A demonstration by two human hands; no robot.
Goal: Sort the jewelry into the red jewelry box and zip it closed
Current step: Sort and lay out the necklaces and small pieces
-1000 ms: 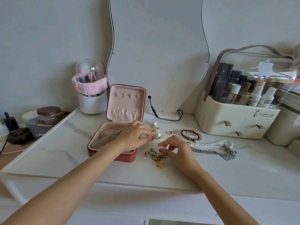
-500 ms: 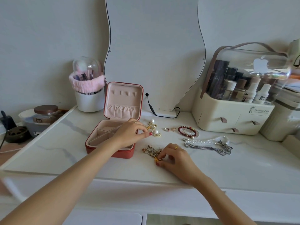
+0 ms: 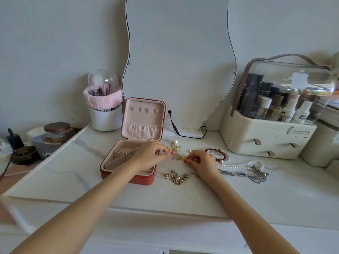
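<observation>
The red jewelry box (image 3: 117, 172) stands open on the white marble table, its pink lid upright and its compartments showing. My left hand (image 3: 149, 156) reaches over the box's right side and pinches a small gold earring (image 3: 171, 149). My right hand (image 3: 200, 163) pinches a small gold piece (image 3: 183, 158) just right of it. A pile of gold chains (image 3: 177, 177) lies in front of the hands. Pearl earrings (image 3: 176, 143), a red bead bracelet (image 3: 217, 153), a pearl necklace (image 3: 238, 165) and a silver chain (image 3: 244, 175) lie to the right.
A wavy mirror (image 3: 179, 61) leans on the wall behind, its black cable (image 3: 174, 125) trailing on the table. A cream cosmetics organiser (image 3: 269, 132) stands at the right, a white brush holder (image 3: 105, 110) behind the box. Jars and bowls (image 3: 53, 132) sit off the table's left edge.
My right hand has lifted a small gold piece from the chain pile and brought it up beside my left hand, which stays pinching at the earrings.
</observation>
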